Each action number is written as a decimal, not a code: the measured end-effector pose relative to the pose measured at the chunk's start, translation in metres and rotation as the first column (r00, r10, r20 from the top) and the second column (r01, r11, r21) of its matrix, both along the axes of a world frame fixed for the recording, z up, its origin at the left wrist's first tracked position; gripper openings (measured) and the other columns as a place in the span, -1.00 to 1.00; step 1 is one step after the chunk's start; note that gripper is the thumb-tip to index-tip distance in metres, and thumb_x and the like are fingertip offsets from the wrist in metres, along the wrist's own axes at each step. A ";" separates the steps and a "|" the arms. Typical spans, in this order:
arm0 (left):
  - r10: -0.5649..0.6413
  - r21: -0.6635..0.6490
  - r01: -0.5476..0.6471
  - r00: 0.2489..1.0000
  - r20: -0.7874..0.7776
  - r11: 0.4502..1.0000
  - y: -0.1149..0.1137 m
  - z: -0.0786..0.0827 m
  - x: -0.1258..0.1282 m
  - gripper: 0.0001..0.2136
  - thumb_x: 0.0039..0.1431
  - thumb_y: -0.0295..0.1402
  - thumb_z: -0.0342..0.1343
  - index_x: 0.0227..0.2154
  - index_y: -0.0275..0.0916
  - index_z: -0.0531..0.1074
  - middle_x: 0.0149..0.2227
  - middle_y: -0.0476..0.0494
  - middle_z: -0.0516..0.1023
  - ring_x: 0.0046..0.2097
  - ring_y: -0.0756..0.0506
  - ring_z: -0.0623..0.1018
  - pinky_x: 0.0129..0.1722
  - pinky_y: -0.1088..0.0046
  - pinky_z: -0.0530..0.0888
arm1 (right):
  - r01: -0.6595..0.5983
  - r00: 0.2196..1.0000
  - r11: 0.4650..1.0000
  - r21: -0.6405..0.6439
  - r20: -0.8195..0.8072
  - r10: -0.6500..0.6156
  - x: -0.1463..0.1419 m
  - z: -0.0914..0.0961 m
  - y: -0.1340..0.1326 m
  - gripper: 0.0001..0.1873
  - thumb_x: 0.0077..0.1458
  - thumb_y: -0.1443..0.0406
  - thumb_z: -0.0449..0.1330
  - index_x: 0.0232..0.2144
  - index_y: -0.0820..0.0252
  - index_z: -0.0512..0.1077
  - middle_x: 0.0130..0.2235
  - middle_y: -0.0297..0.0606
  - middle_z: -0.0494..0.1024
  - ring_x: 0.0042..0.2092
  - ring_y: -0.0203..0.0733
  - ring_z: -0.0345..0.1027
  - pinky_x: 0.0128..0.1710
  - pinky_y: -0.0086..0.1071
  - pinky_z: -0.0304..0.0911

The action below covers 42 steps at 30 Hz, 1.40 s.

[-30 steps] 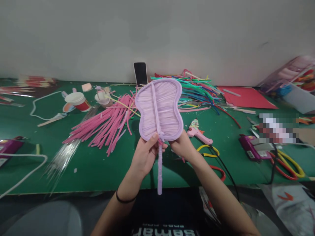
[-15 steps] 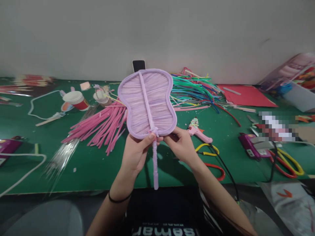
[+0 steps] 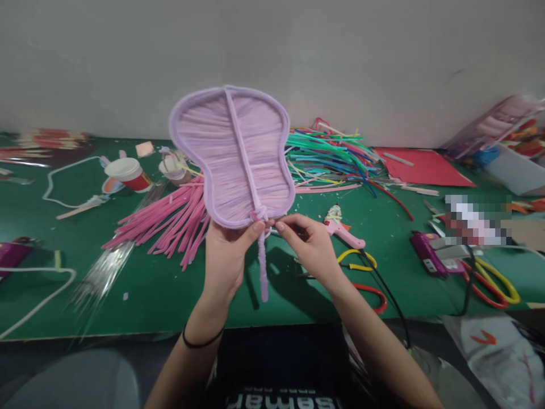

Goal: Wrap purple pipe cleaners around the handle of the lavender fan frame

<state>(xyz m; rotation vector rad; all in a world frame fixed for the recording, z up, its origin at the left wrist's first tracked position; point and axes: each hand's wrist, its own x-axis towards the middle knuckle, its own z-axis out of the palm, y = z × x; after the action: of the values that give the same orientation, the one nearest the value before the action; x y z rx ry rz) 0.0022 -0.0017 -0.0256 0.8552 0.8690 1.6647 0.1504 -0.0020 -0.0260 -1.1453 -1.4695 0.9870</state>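
A lilac hand fan [image 3: 268, 142] with a fuzzy, pipe-cleaner-like rim and centre rib is held up above the table, tilted a little left. My left hand [image 3: 227, 255] is closed round the fan's base, its thumb on the front by the knot [image 3: 259, 214]; the other fingers are hidden behind. On the right side of the base, my right hand [image 3: 309, 241] is closed in a pinch, thumb against fingers, at a thin pale strand [image 3: 271, 232] by the top of the handle. The wrapped handle [image 3: 263, 272] hangs free below both hands.
Pink pipe cleaners [image 3: 170, 221] lie left, by a paper cup [image 3: 130, 173]. Behind the fan is a multicoloured bundle [image 3: 332, 153]. To the right are a pink glue gun [image 3: 344, 233], yellow handles [image 3: 357, 259], a red handle [image 3: 374, 298] and red sheets [image 3: 430, 167].
The fan has risen, moved left and tilted further left, uncovering more of the multicoloured bundle. My right hand has shifted from the fan's lower right rim to a pinch beside the handle top.
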 end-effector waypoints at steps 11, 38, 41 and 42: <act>0.251 0.207 -0.201 0.933 -0.259 0.958 0.013 -0.015 -0.014 -0.58 0.05 -0.32 0.42 -0.02 -0.19 0.50 -0.05 -0.14 0.67 0.00 -0.14 0.66 0.07 0.35 0.55 | 0.011 0.978 0.988 0.157 0.206 -0.044 -0.011 0.026 -0.028 -0.90 0.20 0.30 0.24 -0.32 0.19 0.55 -0.37 -0.31 0.57 -0.35 -0.29 0.40 -0.34 -0.42 0.27; 0.451 0.199 -0.411 0.859 -0.241 0.890 0.000 -0.026 0.011 -0.66 -0.02 -0.38 0.45 -0.18 -0.23 0.50 -0.21 -0.08 0.68 -0.14 -0.13 0.68 0.06 0.24 0.55 | -0.204 0.816 0.933 0.297 0.578 -0.005 -0.010 0.045 -0.040 -0.79 0.30 0.36 0.06 -0.24 0.26 0.51 -0.28 -0.15 0.59 -0.26 -0.15 0.46 -0.30 -0.32 0.27; 0.468 0.206 -0.422 0.826 -0.315 0.883 0.002 -0.032 0.009 -0.59 -0.05 -0.35 0.47 -0.14 -0.22 0.47 -0.17 -0.13 0.66 -0.10 -0.17 0.67 0.02 0.23 0.58 | -0.169 0.880 0.950 0.261 0.474 0.026 -0.013 0.042 -0.034 -0.84 0.25 0.37 0.12 -0.29 0.25 0.52 -0.32 -0.20 0.59 -0.31 -0.20 0.43 -0.33 -0.35 0.27; 0.447 0.206 -0.399 0.831 -0.332 0.894 0.002 -0.033 0.007 -0.55 -0.06 -0.35 0.47 -0.11 -0.21 0.45 -0.14 -0.15 0.66 -0.08 -0.18 0.67 0.01 0.23 0.58 | -0.147 0.911 0.960 0.236 0.412 0.038 -0.013 0.041 -0.032 -0.86 0.24 0.37 0.15 -0.30 0.23 0.52 -0.33 -0.23 0.59 -0.33 -0.24 0.43 -0.34 -0.38 0.27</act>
<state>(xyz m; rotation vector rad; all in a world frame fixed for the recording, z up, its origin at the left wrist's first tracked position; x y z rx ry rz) 0.0095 0.0006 -0.0591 1.1544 1.3000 1.9934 0.1376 -0.0338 0.0151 -1.1328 -1.9385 0.6089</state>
